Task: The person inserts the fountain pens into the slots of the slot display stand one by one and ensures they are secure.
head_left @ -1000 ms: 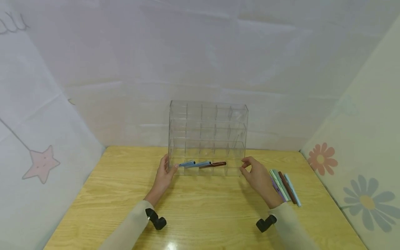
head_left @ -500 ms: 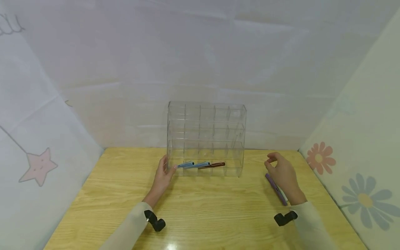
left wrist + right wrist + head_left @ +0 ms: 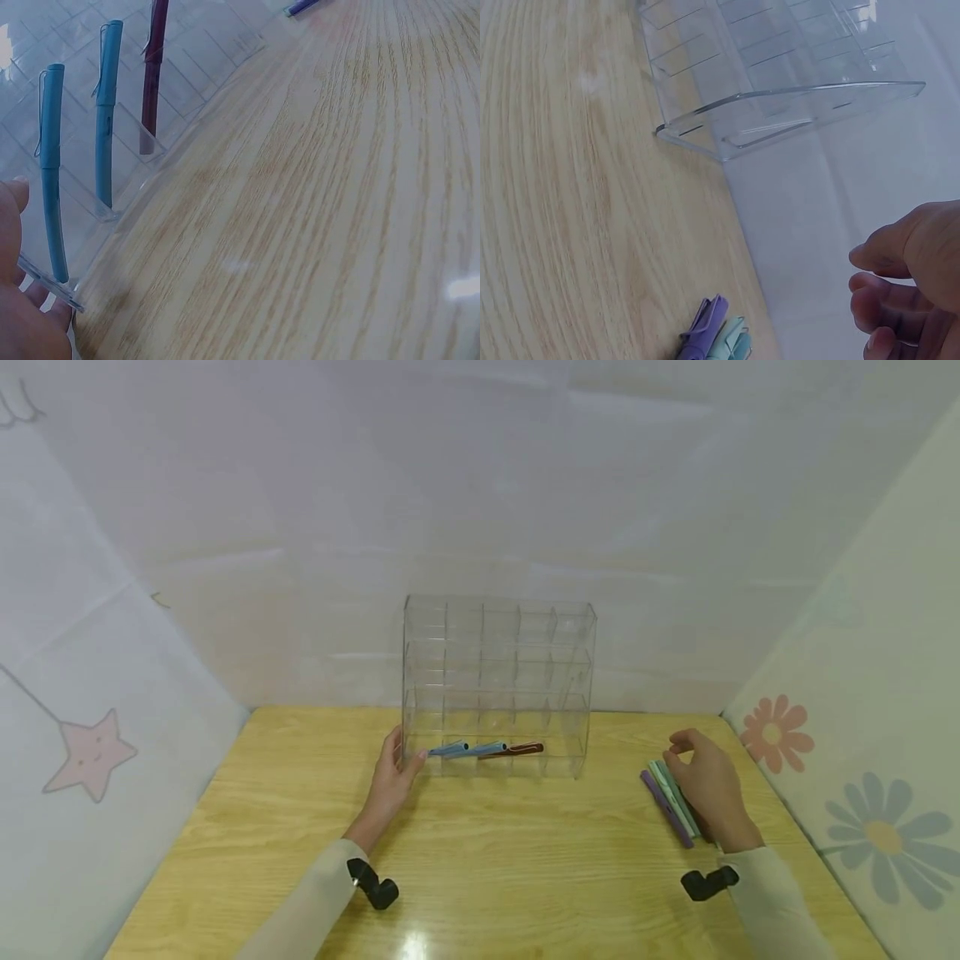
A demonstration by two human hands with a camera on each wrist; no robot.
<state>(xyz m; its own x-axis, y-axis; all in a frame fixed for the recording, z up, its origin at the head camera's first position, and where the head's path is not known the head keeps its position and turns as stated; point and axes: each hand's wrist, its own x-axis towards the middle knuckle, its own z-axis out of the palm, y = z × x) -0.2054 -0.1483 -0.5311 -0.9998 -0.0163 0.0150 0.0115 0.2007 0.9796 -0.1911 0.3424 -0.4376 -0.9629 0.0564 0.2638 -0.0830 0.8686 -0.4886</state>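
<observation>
Blue pens (image 3: 106,120), two of them, and a dark red pen (image 3: 152,75) lean in the bottom tier of a clear divided rack (image 3: 497,689) on the wood-grain table (image 3: 480,877); the left wrist view cuts off the red one's top. With the rack as clock centre in the head view, the left hand (image 3: 390,781) is at 8 o'clock, gripping its lower side edge, fingers partly hidden. The right hand (image 3: 708,785), near 4 o'clock, is loosely bent, grasping nothing visible, beside a purple pen (image 3: 667,810), a mint pen (image 3: 672,799) and a grey-green pen (image 3: 678,797). It mostly hides a dark pen (image 3: 704,829); whether it touches any, I cannot tell.
</observation>
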